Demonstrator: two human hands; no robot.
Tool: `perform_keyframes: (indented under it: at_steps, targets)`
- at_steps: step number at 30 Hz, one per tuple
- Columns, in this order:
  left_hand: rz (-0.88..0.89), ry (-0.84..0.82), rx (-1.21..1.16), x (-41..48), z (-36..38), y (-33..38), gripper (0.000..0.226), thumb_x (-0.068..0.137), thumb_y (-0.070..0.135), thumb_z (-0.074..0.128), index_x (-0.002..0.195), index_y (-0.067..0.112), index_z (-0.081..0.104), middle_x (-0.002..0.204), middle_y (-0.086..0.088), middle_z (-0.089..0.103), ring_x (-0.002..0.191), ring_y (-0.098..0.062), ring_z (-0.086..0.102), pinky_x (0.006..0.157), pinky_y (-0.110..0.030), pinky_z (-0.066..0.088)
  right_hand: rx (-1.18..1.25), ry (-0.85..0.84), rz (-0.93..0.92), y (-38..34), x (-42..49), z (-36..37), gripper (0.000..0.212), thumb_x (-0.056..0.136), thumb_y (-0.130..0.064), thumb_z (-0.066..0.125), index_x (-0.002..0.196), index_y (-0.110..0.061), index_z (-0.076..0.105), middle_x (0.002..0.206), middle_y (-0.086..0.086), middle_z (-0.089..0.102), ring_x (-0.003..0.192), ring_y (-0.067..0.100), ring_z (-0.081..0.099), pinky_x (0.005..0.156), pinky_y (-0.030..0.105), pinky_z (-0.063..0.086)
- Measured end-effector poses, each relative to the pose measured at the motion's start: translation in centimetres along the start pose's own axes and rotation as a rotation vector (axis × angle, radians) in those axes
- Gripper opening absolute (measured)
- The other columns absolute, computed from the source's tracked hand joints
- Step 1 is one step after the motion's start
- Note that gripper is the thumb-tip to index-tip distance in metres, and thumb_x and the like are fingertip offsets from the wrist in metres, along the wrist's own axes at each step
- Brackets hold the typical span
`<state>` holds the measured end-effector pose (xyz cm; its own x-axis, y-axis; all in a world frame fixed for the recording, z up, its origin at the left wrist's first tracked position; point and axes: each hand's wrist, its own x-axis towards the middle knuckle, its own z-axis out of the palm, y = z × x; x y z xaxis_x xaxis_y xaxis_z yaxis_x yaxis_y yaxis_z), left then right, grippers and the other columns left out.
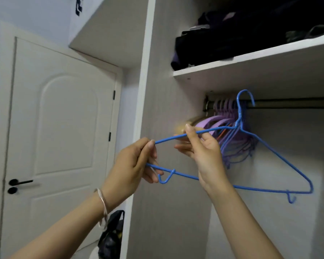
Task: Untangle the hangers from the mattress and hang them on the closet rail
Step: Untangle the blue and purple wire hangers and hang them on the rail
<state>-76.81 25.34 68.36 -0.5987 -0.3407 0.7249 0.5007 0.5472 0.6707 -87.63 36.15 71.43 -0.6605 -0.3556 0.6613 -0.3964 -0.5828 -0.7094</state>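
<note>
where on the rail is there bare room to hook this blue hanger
The closet rail is bare from the hook of the blue hanger rightward to the picture's edge. Its left end, by the closet wall, is crowded with purple hangers.

Reaching up and away with both bare forearms, rising from the near bottom edge and converging toward the middle. Gripping the left corner of a blue wire hanger (pixel 239 116) with the left hand (pixel 137 163), thumb tip on the upper wire, fingers curled round the lower bar. Wearing a thin pale band (pixel 103 204) at the left wrist. Pinching the hanger's upper wire with the right hand (pixel 204 152), just right of the left, one fingertip raised upright at the wire, other fingers curled, wrist crossing in front of the lower bar.
</note>
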Motion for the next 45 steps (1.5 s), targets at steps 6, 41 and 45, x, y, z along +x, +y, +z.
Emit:
perform_keyframes:
  at_steps: [6,41,45]
  targets:
    - [0.06,0.137,-0.008,3.5,8.5,-1.5,0.033,0.096,0.029,0.037,0.071,0.01,0.045,0.055,-0.015,0.063,0.043,-0.025,0.061,0.042,-0.029,0.05,-0.101,0.028,-0.025,0.1,3.0,-5.8,0.013,0.087,-0.017,0.062,0.099,-0.012,0.059,0.087,0.009,0.069,0.063,0.007,0.065,0.057,0.016,0.051]
    - [-0.245,-0.433,0.082,13.3,19.0,-4.2,0.026,0.1,0.028,0.033,0.12,0.021,0.048,0.102,-0.012,0.063,0.053,-0.013,0.066,0.051,-0.024,0.054,-0.569,0.051,0.117,4.9,14.7,-19.9,0.044,0.091,-0.037,0.053,0.126,-0.01,0.053,0.105,0.004,0.06,0.097,0.013,0.055,0.079,0.024,0.041]
    - [-0.302,-0.499,0.02,12.1,17.8,-4.7,0.02,0.1,0.03,0.033,0.115,0.026,0.047,0.097,-0.007,0.067,0.059,-0.015,0.066,0.057,-0.023,0.054,-0.505,0.128,0.092,5.8,13.7,-19.3,0.059,0.087,-0.036,0.06,0.136,-0.009,0.043,0.099,0.004,0.061,0.093,0.013,0.058,0.082,0.027,0.042]
